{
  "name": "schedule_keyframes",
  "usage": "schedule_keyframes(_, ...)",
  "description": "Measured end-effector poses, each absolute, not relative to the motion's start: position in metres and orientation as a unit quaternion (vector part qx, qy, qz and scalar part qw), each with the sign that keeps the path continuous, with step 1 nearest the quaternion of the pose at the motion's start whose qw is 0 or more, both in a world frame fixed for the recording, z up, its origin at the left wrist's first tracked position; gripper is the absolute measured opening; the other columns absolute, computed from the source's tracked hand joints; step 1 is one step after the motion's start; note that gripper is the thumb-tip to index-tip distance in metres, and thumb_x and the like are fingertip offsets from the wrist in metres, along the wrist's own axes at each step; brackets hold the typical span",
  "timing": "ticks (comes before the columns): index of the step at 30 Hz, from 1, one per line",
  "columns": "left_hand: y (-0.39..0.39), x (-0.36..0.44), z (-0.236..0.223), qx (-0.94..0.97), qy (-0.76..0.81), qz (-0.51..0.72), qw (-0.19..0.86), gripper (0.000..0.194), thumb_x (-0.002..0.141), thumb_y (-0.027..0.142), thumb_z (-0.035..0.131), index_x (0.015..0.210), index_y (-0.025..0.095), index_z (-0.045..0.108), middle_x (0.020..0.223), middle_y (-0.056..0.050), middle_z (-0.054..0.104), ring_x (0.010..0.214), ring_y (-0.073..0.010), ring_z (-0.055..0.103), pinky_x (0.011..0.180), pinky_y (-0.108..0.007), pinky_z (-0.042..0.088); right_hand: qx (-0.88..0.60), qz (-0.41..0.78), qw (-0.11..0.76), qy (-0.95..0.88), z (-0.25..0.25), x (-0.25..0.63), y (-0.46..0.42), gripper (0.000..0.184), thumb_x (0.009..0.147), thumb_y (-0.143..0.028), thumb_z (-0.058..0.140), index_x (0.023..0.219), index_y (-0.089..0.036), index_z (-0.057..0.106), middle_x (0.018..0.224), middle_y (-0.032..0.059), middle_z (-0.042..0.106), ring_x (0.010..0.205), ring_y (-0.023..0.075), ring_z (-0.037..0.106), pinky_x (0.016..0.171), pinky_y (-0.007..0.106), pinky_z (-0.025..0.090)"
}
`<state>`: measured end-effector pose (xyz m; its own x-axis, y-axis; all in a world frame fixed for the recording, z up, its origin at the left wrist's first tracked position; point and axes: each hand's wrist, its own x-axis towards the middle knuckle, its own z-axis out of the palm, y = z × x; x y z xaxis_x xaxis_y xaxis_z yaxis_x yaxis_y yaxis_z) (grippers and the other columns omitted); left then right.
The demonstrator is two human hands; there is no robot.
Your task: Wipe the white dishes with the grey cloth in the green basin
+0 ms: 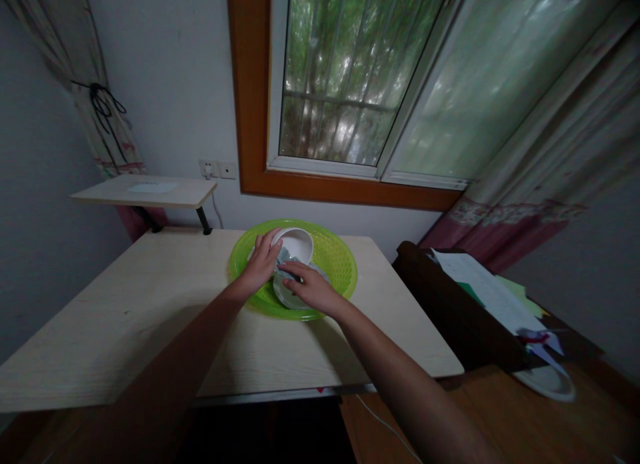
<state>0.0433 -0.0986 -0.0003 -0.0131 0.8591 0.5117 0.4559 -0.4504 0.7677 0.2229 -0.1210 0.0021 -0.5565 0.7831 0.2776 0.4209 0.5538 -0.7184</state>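
Observation:
A green plastic basket sits at the far middle of a light wooden table. In it a white bowl lies tipped on its side, opening toward me. My left hand curls around the bowl's left rim and grips it. My right hand rests fingers-flat on a grey-blue dish lying in the basket just below the bowl. Whether those fingers grip the dish is unclear.
A small raised shelf stands at the table's back left, by a wall socket. A dark wooden piece of furniture with papers and a white plate lies to the right. A window and curtains are behind.

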Motion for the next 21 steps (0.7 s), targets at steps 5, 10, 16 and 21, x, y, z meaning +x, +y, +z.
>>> schedule_keyframes(5, -0.097, 0.042, 0.001, 0.646, 0.494, 0.546, 0.202, 0.046, 0.103, 0.046, 0.034, 0.139, 0.025, 0.051, 0.14, -0.01, 0.052, 0.137, -0.0206, 0.045, 0.12, -0.041, 0.033, -0.324, 0.557, 0.347, -0.682, 0.005, 0.211, -0.126, 0.06, 0.084, -0.021, 0.059, 0.143, -0.03, 0.057, 0.154, 0.0025, 0.051, 0.114, 0.0226, 0.065, 0.082, 0.033, 0.062)
schedule_keyframes(10, -0.093, 0.041, 0.001, 0.635, 0.493, 0.558, 0.205, 0.045, 0.102, 0.046, 0.034, 0.136, 0.024, 0.053, 0.138, -0.01, 0.056, 0.134, -0.0212, 0.048, 0.119, -0.042, 0.034, -0.308, 0.501, 0.321, -0.742, 0.007, 0.218, -0.125, 0.061, 0.083, -0.017, 0.058, 0.144, -0.028, 0.057, 0.158, 0.0038, 0.046, 0.126, 0.0265, 0.06, 0.092, 0.042, 0.06)
schedule_keyframes(16, -0.092, 0.039, -0.004, 0.622, 0.496, 0.575, 0.193, 0.044, 0.102, 0.047, 0.036, 0.134, 0.024, 0.055, 0.136, -0.011, 0.056, 0.132, -0.023, 0.05, 0.119, -0.042, 0.035, -0.339, 0.136, 0.197, -0.91, 0.017, 0.244, -0.117, 0.055, 0.087, -0.01, 0.051, 0.14, -0.024, 0.061, 0.152, 0.0069, 0.053, 0.139, 0.0246, 0.051, 0.117, 0.046, 0.041)
schedule_keyframes(21, -0.096, 0.044, -0.002, 0.668, 0.482, 0.538, 0.176, 0.045, 0.101, 0.046, 0.038, 0.136, 0.022, 0.055, 0.133, -0.013, 0.055, 0.131, -0.0238, 0.05, 0.118, -0.044, 0.035, -0.375, -0.086, 0.138, -0.913, 0.029, 0.256, -0.117, 0.042, 0.096, -0.011, 0.045, 0.131, -0.018, 0.066, 0.154, 0.013, 0.05, 0.147, 0.0286, 0.04, 0.114, 0.052, 0.04)
